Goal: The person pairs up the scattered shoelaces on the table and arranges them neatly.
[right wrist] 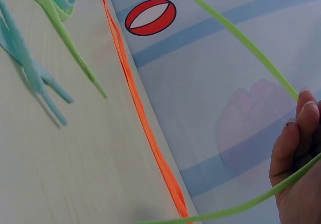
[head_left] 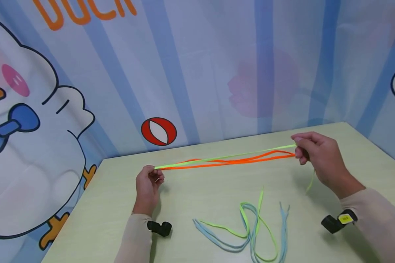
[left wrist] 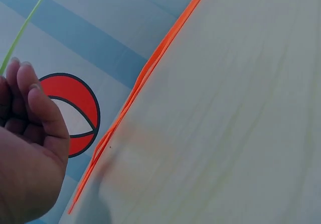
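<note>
A bright green lace (head_left: 171,166) is stretched nearly straight between the two hands above the table. At its left end, the left hand (head_left: 149,188) pinches it between thumb and fingertips. The right hand (head_left: 320,157) pinches the other end, and a short green tail hangs below the palm. Beneath the green lace, a doubled orange lace (right wrist: 135,96) lies along the table's back edge, overlapping the hands in the head view. Nearer the person, a light blue lace (head_left: 283,230) and a second green lace (right wrist: 65,37) lie loosely looped together on the table.
The pale wooden table (head_left: 118,204) meets a blue-striped cloth backdrop (head_left: 204,73) printed with a white duck and a red ball. Black wrist cameras sit on the left sleeve (head_left: 136,237) and the right sleeve (head_left: 375,219).
</note>
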Motion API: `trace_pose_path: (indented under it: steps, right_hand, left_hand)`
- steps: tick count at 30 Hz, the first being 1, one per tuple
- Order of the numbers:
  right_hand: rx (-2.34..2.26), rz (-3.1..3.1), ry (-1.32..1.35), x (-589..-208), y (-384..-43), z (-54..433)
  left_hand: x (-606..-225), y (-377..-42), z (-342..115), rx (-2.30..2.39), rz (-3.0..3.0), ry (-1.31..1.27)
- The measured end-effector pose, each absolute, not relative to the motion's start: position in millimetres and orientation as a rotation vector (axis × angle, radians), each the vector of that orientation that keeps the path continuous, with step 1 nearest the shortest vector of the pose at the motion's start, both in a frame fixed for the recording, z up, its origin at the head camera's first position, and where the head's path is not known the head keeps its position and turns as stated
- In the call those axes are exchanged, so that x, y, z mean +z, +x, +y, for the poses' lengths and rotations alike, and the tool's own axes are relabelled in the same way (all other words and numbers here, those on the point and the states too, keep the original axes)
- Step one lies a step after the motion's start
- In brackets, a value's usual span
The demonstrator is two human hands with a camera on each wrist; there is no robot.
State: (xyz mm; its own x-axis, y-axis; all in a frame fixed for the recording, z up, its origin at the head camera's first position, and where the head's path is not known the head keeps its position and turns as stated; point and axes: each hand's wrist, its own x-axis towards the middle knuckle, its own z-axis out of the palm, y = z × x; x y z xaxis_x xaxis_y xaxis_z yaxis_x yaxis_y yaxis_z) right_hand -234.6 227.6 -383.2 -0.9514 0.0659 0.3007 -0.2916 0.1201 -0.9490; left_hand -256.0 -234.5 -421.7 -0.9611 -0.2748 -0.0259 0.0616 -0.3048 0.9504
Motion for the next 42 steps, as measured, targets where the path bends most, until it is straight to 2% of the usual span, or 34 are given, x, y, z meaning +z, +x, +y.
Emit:
trace_pose_path:
  steps: [28,42]
  right_hand:
    - [1.409,-2.878,0.21,-396.1,-255.3,255.5]
    - [1.225,-2.978,0.182,-401.7,-260.0,260.7]
  left_hand:
    - [-419.4,-261.6,-254.8,-2.155,-2.02,0.607]
    - [-420.5,-263.9,-263.6,-1.977,-2.239,0.764]
